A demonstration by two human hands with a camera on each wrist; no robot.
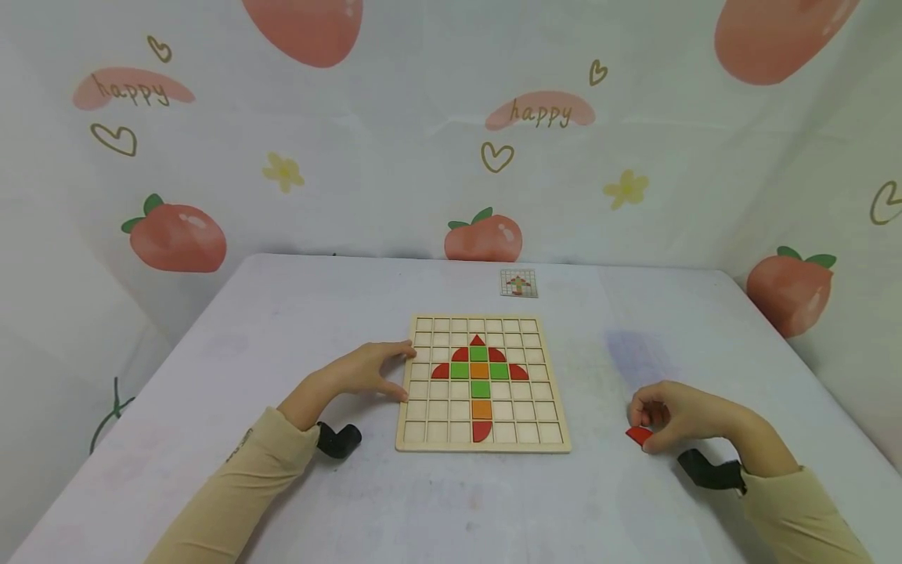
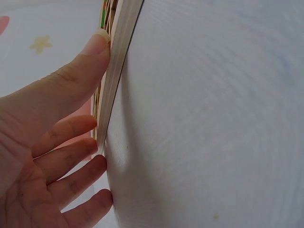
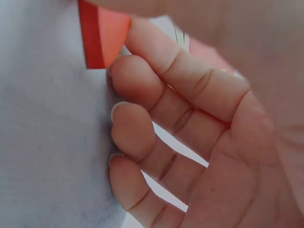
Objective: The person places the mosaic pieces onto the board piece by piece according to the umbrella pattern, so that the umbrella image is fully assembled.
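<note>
A wooden grid board (image 1: 437, 431) lies mid-table, with red, green and orange pieces set in its cells in an arrow-like figure. At its left edge my left hand (image 1: 366, 368) rests with thumb and fingers spread and fairly straight; the left wrist view shows the thumb (image 2: 97, 45) against the board's side (image 2: 118, 61). Right of the board, my right hand (image 1: 680, 411) pinches a red quarter-round piece (image 1: 639, 435) between thumb and index finger, low over the table. In the right wrist view the red piece (image 3: 102, 38) shows at the fingertips, the other fingers curled below.
Behind the board lies a small pattern card (image 1: 518, 283) with a similar coloured figure. Black wrist cameras (image 1: 340, 440) are strapped at both cuffs. A printed cloth backdrop (image 1: 395, 172) hangs behind the table's (image 1: 338, 298) far edge, and a green cord (image 1: 115, 407) hangs at the left.
</note>
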